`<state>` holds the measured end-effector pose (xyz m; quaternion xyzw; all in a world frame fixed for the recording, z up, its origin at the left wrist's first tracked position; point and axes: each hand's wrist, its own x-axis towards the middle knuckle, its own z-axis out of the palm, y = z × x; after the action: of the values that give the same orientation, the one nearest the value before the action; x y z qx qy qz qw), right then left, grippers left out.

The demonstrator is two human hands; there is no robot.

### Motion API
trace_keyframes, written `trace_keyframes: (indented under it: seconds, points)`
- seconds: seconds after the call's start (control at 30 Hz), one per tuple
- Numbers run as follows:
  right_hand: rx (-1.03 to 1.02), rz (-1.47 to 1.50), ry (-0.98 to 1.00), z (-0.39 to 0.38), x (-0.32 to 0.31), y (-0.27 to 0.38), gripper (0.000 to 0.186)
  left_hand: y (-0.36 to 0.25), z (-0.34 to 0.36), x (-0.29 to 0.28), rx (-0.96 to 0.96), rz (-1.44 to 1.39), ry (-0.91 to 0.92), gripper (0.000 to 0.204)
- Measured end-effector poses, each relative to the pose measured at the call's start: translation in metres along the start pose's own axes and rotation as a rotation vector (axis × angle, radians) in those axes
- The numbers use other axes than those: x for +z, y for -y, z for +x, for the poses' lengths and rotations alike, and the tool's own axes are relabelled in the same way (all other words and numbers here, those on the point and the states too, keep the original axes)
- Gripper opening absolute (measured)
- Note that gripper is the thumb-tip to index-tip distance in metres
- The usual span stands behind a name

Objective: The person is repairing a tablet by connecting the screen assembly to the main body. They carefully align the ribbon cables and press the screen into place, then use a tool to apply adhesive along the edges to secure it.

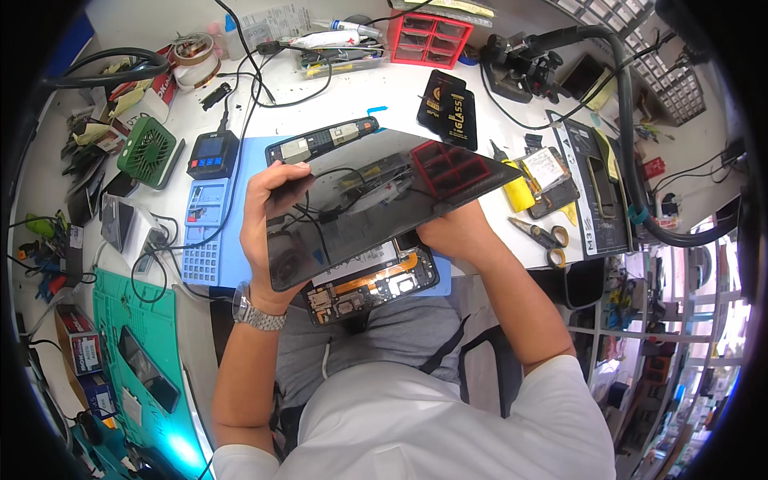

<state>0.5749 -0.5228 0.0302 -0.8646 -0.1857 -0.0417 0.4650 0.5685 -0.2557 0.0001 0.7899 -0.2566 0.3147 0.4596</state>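
My left hand grips the left edge of a large glossy black screen panel, held tilted with reflections across it. My right hand reaches beneath the panel's right part; its fingers are hidden. Below the panel lies an opened tablet body with exposed boards and orange flex cables, overhanging the front of a blue mat. A long dark part with light pieces sits behind the panel.
Around me are a small device, green fan, scissors, disassembled phone, yellow cylinder, two black cards, red drawers and a clamp stand. Cables cross the left side. A green mat carries a phone.
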Motion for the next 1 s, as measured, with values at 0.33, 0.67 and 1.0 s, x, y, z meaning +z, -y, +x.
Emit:
trace_keyframes:
  seconds: [0.33, 0.67, 1.0]
  points:
    - [-0.006, 0.0, -0.208, -0.007, 0.0, -0.002, 0.039, 0.001, -0.005, 0.003, -0.148, -0.143, -0.041, 0.051]
    - [-0.354, -0.313, -0.183, -0.044, -0.018, -0.012, 0.032, 0.002, -0.004, 0.002, -0.149, -0.116, -0.041, 0.047]
    - [-0.115, -0.25, -0.142, -0.035, -0.034, -0.021, 0.023, 0.001, -0.004, 0.004, -0.131, -0.1, -0.034, 0.044]
